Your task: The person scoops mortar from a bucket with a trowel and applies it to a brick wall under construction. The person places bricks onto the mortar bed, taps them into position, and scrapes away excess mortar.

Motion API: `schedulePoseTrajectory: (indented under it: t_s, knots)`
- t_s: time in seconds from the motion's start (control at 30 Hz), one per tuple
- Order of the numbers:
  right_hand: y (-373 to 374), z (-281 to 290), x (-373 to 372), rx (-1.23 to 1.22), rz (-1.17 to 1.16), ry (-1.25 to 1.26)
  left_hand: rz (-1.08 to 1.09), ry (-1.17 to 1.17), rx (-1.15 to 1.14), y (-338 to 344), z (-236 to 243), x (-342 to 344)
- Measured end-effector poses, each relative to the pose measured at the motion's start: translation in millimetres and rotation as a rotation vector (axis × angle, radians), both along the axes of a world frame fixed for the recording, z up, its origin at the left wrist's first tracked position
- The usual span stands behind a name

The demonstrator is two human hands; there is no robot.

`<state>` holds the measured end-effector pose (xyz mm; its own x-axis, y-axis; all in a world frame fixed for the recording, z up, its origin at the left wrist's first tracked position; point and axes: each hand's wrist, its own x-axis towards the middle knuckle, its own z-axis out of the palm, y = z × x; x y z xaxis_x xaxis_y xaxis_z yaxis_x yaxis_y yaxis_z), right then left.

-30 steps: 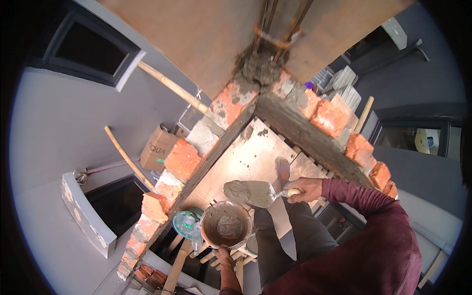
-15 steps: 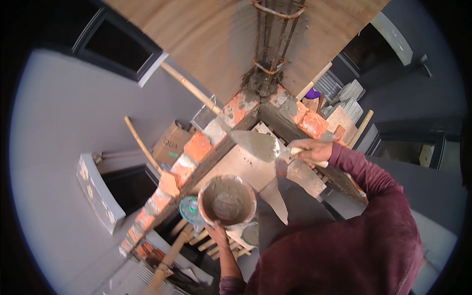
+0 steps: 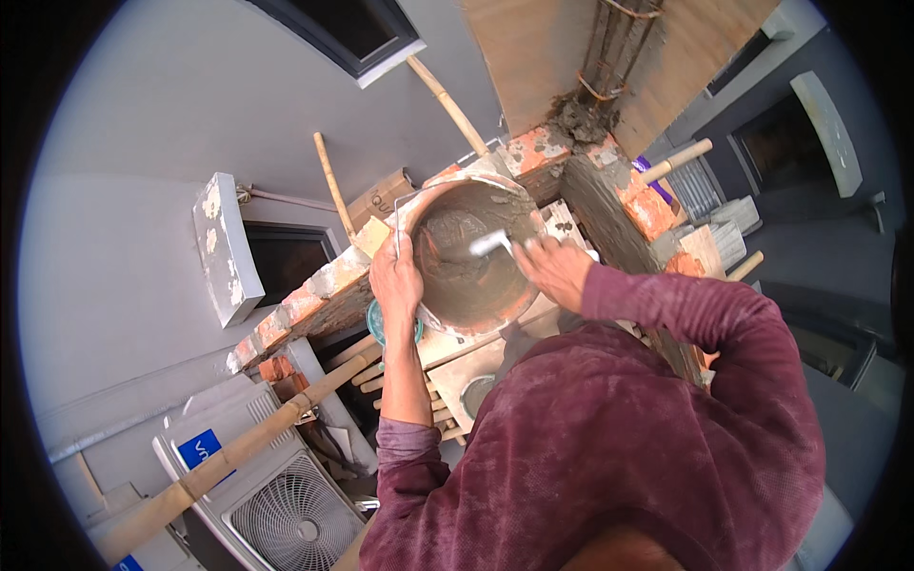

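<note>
A round bucket (image 3: 476, 326), smeared with grey mortar (image 3: 452, 228) inside, is tilted up in front of my chest. My left hand (image 3: 396, 278) grips its left rim, close to the thin wire handle (image 3: 397, 214). At the opposite side, my right hand (image 3: 554, 272) is closed round the handle of a trowel (image 3: 490, 244). The trowel's pale metal shank shows inside the bucket, blurred; its blade is hard to make out against the mortar.
Low brick walls (image 3: 314, 297) meet at a corner below rebar (image 3: 609, 57) set in mortar. A plywood sheet (image 3: 705, 57) stands behind. Bamboo poles (image 3: 238, 457) cross at left over an air-conditioner unit (image 3: 305, 528). A teal container (image 3: 376, 324) sits below the bucket.
The bucket has come up nearer to me in my left hand. My right hand has brought the trowel from above the wall corner into the bucket. The view has shifted left.
</note>
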<state>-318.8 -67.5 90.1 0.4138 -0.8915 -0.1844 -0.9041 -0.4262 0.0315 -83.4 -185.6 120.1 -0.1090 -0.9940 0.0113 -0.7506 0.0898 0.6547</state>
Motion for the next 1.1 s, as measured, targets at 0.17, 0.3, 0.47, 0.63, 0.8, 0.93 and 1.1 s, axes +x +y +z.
schedulePoseTrajectory:
  t_s: [0.17, 0.3, 0.47, 0.63, 0.8, 0.93, 1.1]
  knots:
    - [-4, 26, 0, 0.038, 0.030, 0.051, 0.034, 0.128, -0.020, -13, 12, 8]
    - [-27, 24, 16, -0.050, -0.063, 0.241, 0.054, 0.144, 0.022, -14, 16, -1]
    - [-29, 40, 48, 0.250, 0.043, 0.215, 0.125, 0.226, -0.122, -15, -11, 9]
    - [-54, 79, 25, -0.163, -0.022, 0.364, 0.197, 0.330, 0.085, -21, -7, 41]
    - [-34, 44, 45, 0.121, 0.025, 0.346, 0.218, 0.493, -0.015, -27, -14, 45]
    - [-50, 61, 65, -0.098, -0.006, 0.227, 0.170, 0.404, -0.053, -29, -10, 53]
    - [-57, 62, 81, 0.104, -0.002, 0.406, 0.136, 0.465, -0.117, -33, 1, 42]
